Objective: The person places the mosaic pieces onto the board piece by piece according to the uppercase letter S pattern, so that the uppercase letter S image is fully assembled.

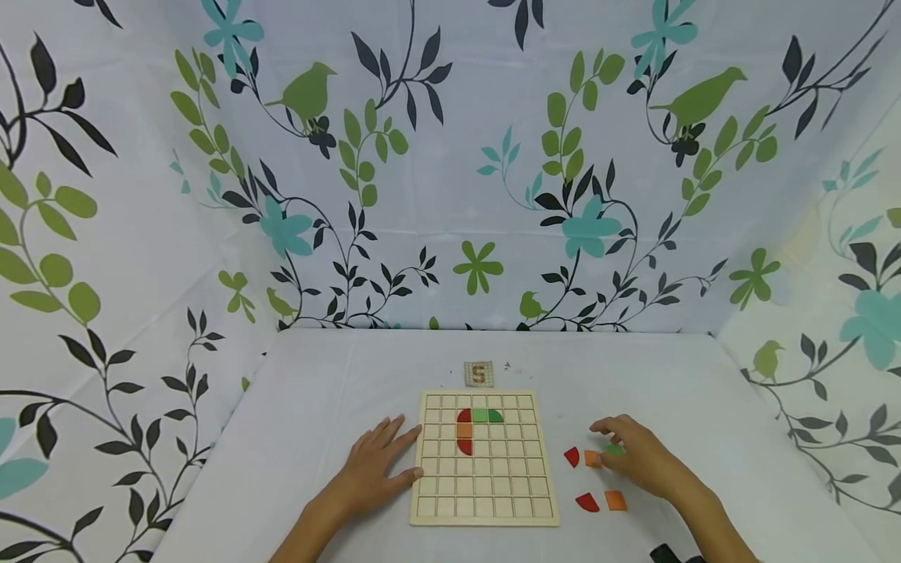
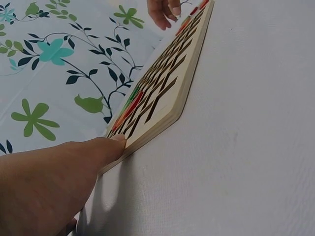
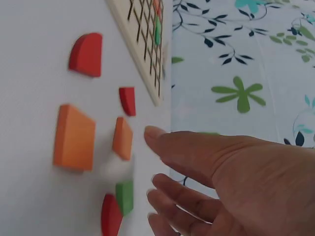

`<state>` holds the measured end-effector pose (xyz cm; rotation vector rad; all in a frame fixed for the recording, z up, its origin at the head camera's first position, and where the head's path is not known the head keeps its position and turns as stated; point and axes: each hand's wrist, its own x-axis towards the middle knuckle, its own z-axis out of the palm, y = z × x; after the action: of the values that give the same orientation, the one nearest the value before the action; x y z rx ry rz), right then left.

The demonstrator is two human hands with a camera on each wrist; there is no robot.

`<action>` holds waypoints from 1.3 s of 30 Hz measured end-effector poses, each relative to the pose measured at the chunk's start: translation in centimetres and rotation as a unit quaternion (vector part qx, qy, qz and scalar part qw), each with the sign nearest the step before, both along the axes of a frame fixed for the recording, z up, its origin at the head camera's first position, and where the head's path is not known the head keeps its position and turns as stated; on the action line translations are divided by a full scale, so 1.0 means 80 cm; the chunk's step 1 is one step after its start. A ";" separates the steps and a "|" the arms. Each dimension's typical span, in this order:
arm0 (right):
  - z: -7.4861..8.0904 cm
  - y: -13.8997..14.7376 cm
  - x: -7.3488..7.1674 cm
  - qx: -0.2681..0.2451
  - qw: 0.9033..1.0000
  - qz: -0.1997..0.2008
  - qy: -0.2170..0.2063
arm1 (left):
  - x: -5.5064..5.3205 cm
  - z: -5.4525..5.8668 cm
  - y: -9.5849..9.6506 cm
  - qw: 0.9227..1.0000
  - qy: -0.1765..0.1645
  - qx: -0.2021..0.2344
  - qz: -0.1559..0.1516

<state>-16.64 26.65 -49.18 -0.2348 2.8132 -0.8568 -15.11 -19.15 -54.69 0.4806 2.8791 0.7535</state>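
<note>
A wooden grid board [image 1: 486,469] lies on the white table. Red quarter-round, orange, light green and dark green pieces sit in its upper cells, such as the orange square [image 1: 464,430]. My left hand [image 1: 376,461] rests at the board's left edge, fingers spread; its thumb [image 2: 110,147] touches the rim. To the right of the board my right hand [image 1: 640,457] hovers by loose pieces, fingers loosely bent and holding nothing. Near its thumb is an orange square [image 3: 123,138]; below that lies a green piece [image 3: 125,197], beside a red piece [image 3: 111,215] partly cut off.
Another red quarter-round [image 1: 587,502] and orange square [image 1: 615,500] lie nearer the front. A small tile marked like an S or 5 [image 1: 479,374] lies behind the board. A black object [image 1: 665,554] shows at the front edge. Patterned cloth [image 1: 450,195] hangs around the table.
</note>
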 end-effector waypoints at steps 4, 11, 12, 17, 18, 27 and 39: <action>-0.008 0.011 0.004 0.037 0.999 -0.011 0.000 | 0.002 0.002 0.000 1.000 0.002 0.002 -0.002; -0.022 0.003 0.007 0.030 1.000 -0.001 -0.001 | 0.001 0.003 0.000 1.000 0.003 0.001 -0.003; -0.024 0.001 0.005 0.029 1.000 0.002 0.004 | 0.000 0.003 0.000 1.000 0.002 0.001 -0.003; -0.032 -0.008 -0.003 0.033 0.998 0.019 0.053 | 0.000 0.005 0.001 1.000 0.000 0.008 -0.003; -0.033 -0.009 -0.005 0.033 0.998 0.019 0.058 | 0.000 0.004 0.000 1.000 0.005 0.011 -0.003; -0.044 -0.015 -0.018 -0.014 0.999 0.003 0.051 | 0.001 0.001 -0.001 1.000 0.016 0.012 -0.009; -0.052 -0.030 -0.032 -0.003 0.994 0.005 0.113 | 0.001 0.003 -0.002 1.000 0.000 0.004 -0.005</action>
<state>-19.17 24.28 -53.37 -0.3679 3.0148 -0.8896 -15.06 -19.30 -54.44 0.4955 2.8729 0.7632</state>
